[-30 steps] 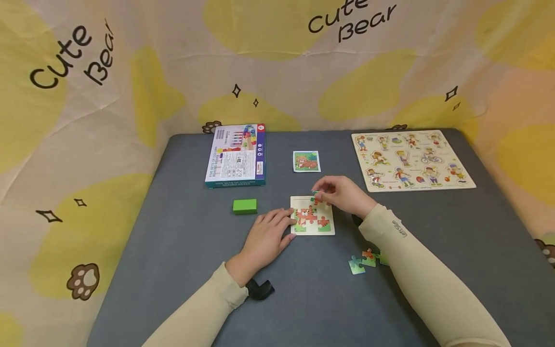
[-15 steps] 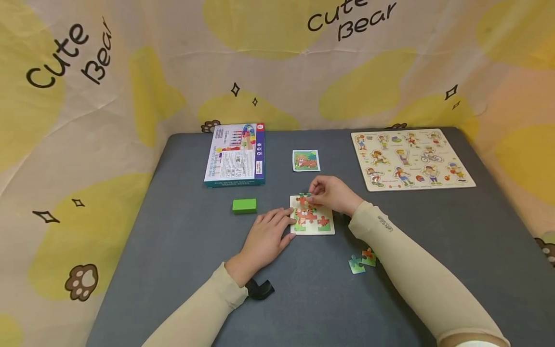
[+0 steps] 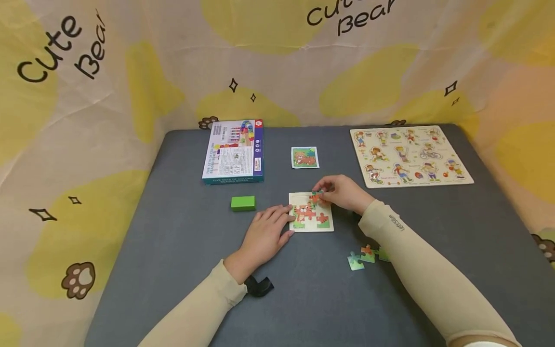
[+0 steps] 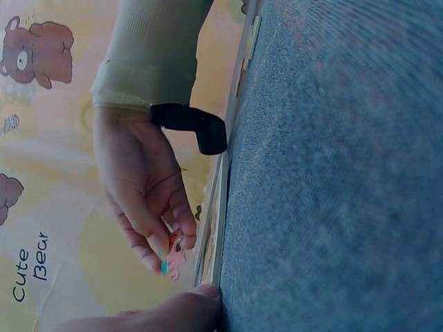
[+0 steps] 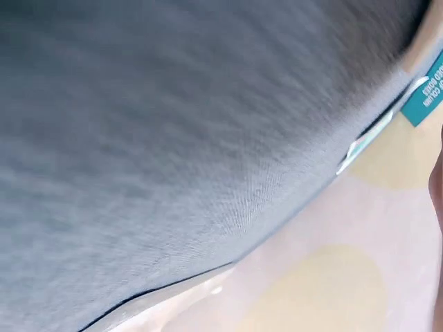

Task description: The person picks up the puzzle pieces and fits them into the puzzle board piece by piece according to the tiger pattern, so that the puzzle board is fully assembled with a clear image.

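Note:
A small jigsaw board (image 3: pixel 310 227) with a cream base lies mid-table. Several joined pieces on it show part of an orange tiger (image 3: pixel 305 212). My left hand (image 3: pixel 265 233) rests on the table, its fingertips touching the board's left edge. My right hand (image 3: pixel 346 193) pinches an orange and teal puzzle piece (image 4: pixel 177 259) between thumb and fingers over the board's upper right. In the left wrist view that piece is tilted, just above the board. Only a sliver of the hand shows in the right wrist view.
Loose puzzle pieces (image 3: pixel 355 261) lie below my right forearm, which partly covers one. A tiger picture card (image 3: pixel 305 157) is behind the board. A green block (image 3: pixel 243 203) and a flat box (image 3: pixel 234 154) are left; a large picture board (image 3: pixel 412 156) is back right.
With the puzzle piece pinched, my right hand goes left along the board's top, then back right. My left hand stays at the board's edge. The head view tilts slightly.

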Available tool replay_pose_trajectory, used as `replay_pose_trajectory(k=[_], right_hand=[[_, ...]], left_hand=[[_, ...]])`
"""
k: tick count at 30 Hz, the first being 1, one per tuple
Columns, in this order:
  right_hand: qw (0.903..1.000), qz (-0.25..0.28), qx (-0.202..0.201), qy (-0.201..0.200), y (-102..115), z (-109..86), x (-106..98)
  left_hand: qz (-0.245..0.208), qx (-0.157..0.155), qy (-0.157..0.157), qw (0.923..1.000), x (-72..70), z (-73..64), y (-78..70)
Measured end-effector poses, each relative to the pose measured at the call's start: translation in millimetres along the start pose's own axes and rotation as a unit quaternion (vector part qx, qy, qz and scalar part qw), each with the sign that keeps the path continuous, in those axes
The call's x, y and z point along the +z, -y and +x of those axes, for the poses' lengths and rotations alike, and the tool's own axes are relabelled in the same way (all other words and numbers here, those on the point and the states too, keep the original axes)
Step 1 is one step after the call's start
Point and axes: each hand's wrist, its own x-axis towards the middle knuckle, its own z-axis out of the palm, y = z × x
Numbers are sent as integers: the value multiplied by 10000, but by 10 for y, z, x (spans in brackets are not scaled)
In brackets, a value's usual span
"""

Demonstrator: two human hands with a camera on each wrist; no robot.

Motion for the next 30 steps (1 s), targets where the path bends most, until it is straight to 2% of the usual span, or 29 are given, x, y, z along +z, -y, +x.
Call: replay_pose_trajectory(k=[4, 8, 12, 21, 30], right_hand=[[9995, 272, 134, 17, -46, -43, -15], [9998, -113, 150, 34, -64, -78, -59], [9997, -197, 108, 136, -63, -87, -84], [9964, -773, -105, 317, -117, -110, 17], [9966, -761, -230, 198, -124, -132, 23]], left_hand=[[46, -51, -6, 10000, -22, 5, 15], [16, -57, 1, 10000, -38, 19, 25], [38, -75, 24, 10000, -46, 37, 30], [18, -112, 215, 9997, -21, -21, 1], [58, -30, 76, 9999, -14, -7, -15]])
